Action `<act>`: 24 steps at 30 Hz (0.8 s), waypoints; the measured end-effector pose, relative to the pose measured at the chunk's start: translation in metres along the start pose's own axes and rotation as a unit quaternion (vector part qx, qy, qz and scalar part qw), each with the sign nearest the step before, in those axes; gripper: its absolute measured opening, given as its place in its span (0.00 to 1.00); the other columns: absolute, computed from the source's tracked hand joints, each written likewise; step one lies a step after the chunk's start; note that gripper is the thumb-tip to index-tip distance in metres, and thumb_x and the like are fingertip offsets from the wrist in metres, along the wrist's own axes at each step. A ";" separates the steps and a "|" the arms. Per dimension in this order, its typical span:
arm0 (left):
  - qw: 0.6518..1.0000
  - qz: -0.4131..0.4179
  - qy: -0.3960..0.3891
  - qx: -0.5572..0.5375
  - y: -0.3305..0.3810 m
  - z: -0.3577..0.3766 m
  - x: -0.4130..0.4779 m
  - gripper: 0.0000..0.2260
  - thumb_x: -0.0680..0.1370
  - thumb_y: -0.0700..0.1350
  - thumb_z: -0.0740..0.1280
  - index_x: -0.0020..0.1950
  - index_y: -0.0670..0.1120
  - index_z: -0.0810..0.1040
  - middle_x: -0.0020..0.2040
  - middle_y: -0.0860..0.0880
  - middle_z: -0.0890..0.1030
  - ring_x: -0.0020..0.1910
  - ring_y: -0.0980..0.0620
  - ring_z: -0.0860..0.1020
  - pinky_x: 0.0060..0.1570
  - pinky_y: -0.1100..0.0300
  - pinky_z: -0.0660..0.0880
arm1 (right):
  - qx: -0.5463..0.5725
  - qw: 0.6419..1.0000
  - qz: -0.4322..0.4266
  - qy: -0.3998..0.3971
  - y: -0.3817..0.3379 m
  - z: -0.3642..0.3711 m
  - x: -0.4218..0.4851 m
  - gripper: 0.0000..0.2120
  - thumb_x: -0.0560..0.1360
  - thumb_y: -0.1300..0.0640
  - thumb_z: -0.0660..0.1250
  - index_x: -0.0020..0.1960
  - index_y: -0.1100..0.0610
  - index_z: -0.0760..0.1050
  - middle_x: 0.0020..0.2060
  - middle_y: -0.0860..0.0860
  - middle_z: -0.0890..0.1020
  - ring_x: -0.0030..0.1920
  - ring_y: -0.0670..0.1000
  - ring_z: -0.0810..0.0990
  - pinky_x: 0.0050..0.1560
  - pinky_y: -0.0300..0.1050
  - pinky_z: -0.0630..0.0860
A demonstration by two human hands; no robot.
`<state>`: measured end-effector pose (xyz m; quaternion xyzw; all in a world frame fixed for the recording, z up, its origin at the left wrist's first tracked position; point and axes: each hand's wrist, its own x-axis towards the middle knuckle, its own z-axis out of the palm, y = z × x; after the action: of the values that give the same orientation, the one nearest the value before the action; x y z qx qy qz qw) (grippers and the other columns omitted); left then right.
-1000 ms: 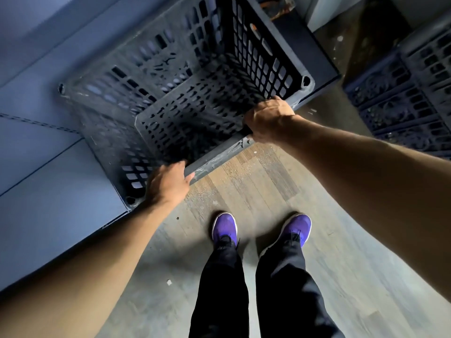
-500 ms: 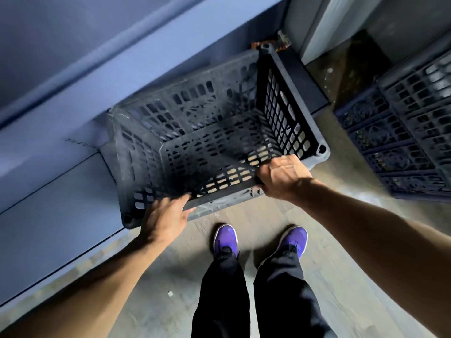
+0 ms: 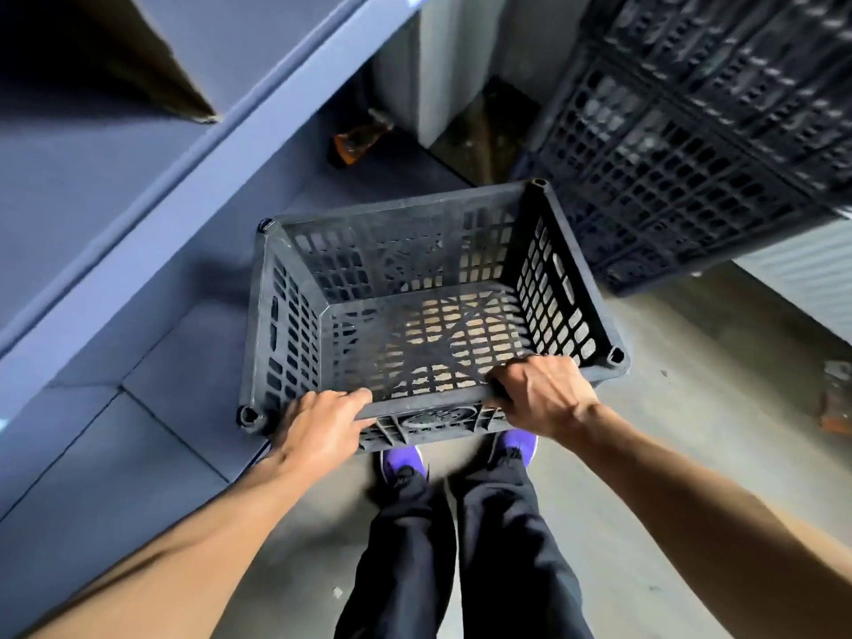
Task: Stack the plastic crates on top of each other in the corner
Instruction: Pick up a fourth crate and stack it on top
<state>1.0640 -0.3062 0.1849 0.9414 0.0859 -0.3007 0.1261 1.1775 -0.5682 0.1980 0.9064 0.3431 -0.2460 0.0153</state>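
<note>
A dark perforated plastic crate [image 3: 405, 232] is held in the air in front of me, open side up, and the floor shows through its slotted bottom. My left hand [image 3: 318, 431] grips the near rim close to the left corner. On the same rim my right hand [image 3: 539, 394] is closed, fingers curled inside, near the right corner. A stack of similar dark crates [image 3: 682, 145] stands at the upper right, just beyond the held crate.
A blue-grey wall and low platform [image 3: 152, 362] run along the left. An orange-brown object [image 3: 357, 143] lies on the floor by a white post [image 3: 438, 62] in the corner. My legs and purple shoes [image 3: 401, 463] stand on the grey floor below the crate.
The crate has come level from tilted toward the wall and shifted right, nearer the crate stack. Both hands keep the same grip on the near rim.
</note>
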 end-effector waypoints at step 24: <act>0.925 0.307 0.096 0.202 0.231 -0.162 -0.169 0.18 0.78 0.46 0.64 0.68 0.55 0.72 0.50 0.47 0.84 0.50 0.43 0.81 0.45 0.51 0.75 | 0.038 0.962 0.248 0.105 0.028 -0.138 -0.351 0.16 0.78 0.42 0.59 0.46 0.53 0.77 0.41 0.53 0.84 0.43 0.58 0.83 0.37 0.46 0.70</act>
<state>1.0711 -0.4940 0.4549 0.9516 -0.2582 -0.1665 0.0110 1.0293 -0.7780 0.4760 0.9838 0.0971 -0.1507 0.0051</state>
